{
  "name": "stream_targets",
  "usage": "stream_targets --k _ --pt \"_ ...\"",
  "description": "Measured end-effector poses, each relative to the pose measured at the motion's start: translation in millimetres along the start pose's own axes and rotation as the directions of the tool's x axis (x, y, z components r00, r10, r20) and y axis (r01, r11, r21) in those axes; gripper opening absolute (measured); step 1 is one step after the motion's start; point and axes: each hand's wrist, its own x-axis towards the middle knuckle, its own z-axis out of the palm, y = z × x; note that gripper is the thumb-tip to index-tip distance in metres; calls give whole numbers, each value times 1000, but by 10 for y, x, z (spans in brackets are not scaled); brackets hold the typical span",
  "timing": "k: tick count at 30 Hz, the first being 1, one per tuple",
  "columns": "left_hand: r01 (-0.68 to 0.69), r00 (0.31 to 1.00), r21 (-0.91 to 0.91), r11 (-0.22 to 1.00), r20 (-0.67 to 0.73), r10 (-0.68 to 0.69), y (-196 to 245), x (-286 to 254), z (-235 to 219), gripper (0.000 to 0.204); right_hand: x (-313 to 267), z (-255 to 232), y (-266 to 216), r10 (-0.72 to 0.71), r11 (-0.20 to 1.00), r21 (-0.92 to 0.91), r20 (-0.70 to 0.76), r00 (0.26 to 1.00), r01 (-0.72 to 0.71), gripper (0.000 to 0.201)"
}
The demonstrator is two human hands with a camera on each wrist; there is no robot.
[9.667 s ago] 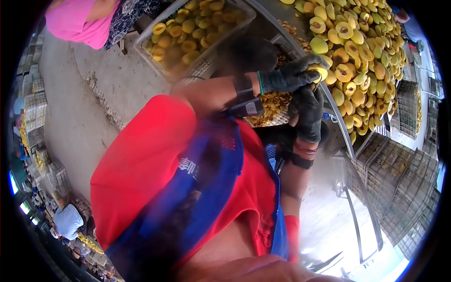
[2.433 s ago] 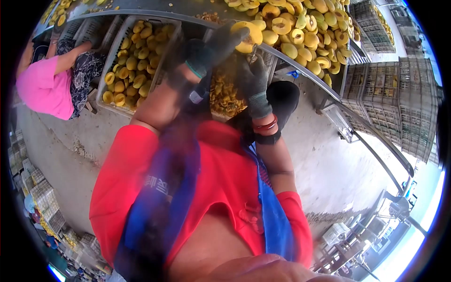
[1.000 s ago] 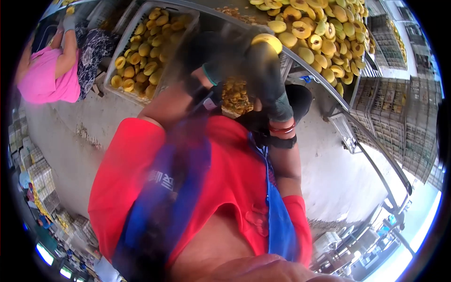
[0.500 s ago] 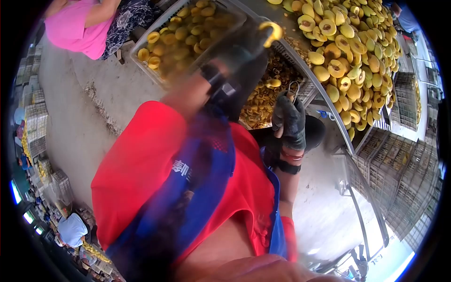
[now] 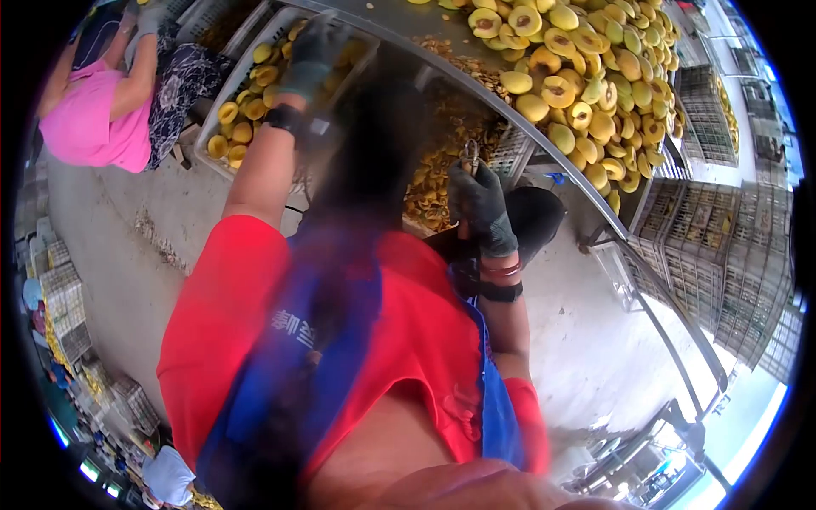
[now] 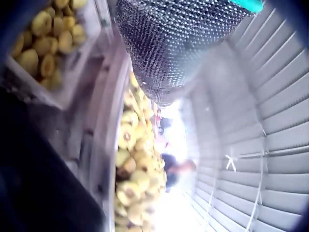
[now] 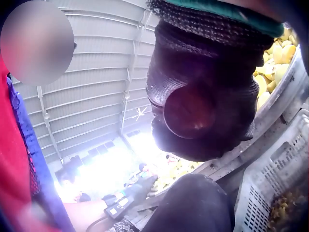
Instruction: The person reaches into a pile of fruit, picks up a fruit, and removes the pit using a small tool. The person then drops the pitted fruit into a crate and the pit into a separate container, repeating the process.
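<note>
My left gloved hand (image 5: 314, 55) is over the crate of peach halves (image 5: 242, 132) at upper left, its fingers stretched towards the far side and no peach visible in them. In the left wrist view only the back of the dark glove (image 6: 169, 48) shows; the fingers are hidden. My right gloved hand (image 5: 483, 208) grips a pitting tool (image 5: 471, 151) with its metal loop pointing up, beside the crate of scraps (image 5: 433, 191). The right wrist view shows the round brown end of the handle (image 7: 189, 112) within the curled glove.
Halved yellow peaches (image 5: 595, 93) lie heaped on a metal table (image 5: 408, 30), whose raised edge (image 5: 548, 140) runs past my right hand. Small scraps (image 5: 463, 64) lie near that edge. Stacked crates (image 5: 705, 263) stand at right. A person in pink (image 5: 106, 119) sits at left.
Half a second ago my left hand held a yellow peach piece near the table edge; it has moved left over the crate, the piece no longer visible. My right hand keeps the tool. The head view has turned.
</note>
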Motion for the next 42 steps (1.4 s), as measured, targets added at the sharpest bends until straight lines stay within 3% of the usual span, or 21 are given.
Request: stream_targets --k 2,4,6,10,12,16,17,20,21,24,27,30,31,34,35,37,39,41,42 --pt "-325 946 -5 946 -3 325 252 137 455 44 0 -6 4 -10 1000 -7 -29 1000 10 11" --pt "-158 978 -118 980 118 172 853 316 635 46 27 5 -10 -16 1000 -12 -62 998 15 11" --pt "-74 966 -177 981 233 115 1206 491 890 52 30 11 -17 -13 1000 -3 -94 995 13 12" --pt "145 862 -170 975 506 -40 1539 800 1426 64 34 -48 57 -46 999 -3 -129 991 46 11" --pt "213 813 -165 963 577 -81 1559 918 1636 71 19 -39 16 -31 999 35 -150 988 36 10" --pt "365 802 -336 868 588 -110 1550 832 1839 63 31 -94 -2 -4 998 54 -187 982 14 8" --pt "340 827 -395 854 558 -71 1599 810 1759 60 37 -90 -19 -3 999 44 -194 981 12 8" --pt "361 836 -369 857 536 -121 1582 694 1752 59 75 -75 -54 -45 997 54 -208 977 57 8" --pt "490 777 -539 685 626 -64 1548 637 1716 58 78 -74 -73 -82 994 60 -201 976 96 8" --pt "662 677 -604 444 736 -9 1783 435 1069 48 99 -72 -169 -181 981 43 -172 968 191 9" --pt "501 759 -739 451 625 181 1801 213 717 42 125 -40 -297 -252 968 -36 -151 956 249 9" --pt "557 701 -692 460 688 187 2052 10 175 44 161 44 -362 -303 953 -63 -185 935 296 10" --pt "531 670 -623 575 724 164 2045 3 200 42 177 58 -351 -299 954 -62 -191 935 292 10" --pt "521 769 -776 355 607 198 2366 -240 -221 42 275 59 -223 -361 932 -92 -229 904 349 13" --pt "353 812 -824 444 505 292 2364 -277 -273 41 310 47 -163 -395 919 -110 -243 886 379 14" --pt "108 871 -837 536 340 355 2305 -411 -215 37 353 39 -94 -438 895 -227 -283 853 385 15" --pt "-133 875 -770 624 204 438 2259 -466 -159 34 352 29 -33 -477 871 -290 -298 827 398 16" --pt "-357 836 -626 693 116 536 2278 -435 -189 31 343 25 11 -509 853 -301 -291 810 427 16" --pt "-302 875 -609 733 128 467 2326 -477 -239 27 333 35 26 -518 846 -312 -298 802 431 16"
